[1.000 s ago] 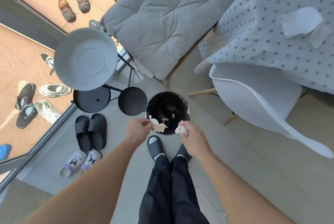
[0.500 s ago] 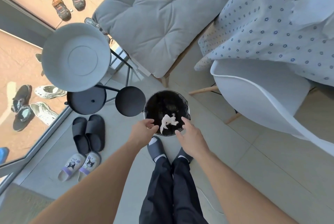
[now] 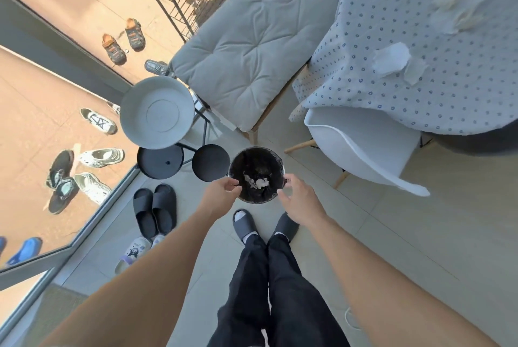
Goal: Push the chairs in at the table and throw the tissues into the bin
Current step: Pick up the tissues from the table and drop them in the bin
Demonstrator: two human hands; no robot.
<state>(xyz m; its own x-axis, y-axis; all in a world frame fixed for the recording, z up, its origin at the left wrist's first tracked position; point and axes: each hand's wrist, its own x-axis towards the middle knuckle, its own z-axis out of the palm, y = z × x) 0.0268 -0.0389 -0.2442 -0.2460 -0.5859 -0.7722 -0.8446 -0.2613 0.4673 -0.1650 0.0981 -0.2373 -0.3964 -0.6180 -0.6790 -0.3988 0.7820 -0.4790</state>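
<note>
Below, black bin [image 3: 256, 161] holding crumpled tissues [image 3: 258, 181], both hands [image 3: 221, 192] empty, apart.

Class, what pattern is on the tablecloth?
The tablecloth is pale with small, evenly spaced blue flower-like dots, seen in the head view.

Head camera—wide-angle (single view)—looks steeply down, floor [image 3: 420, 234] near.

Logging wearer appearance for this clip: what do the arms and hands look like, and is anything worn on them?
Both forearms are bare with no sleeves in view. The left hand and right hand show no gloves, watch or rings.
</note>
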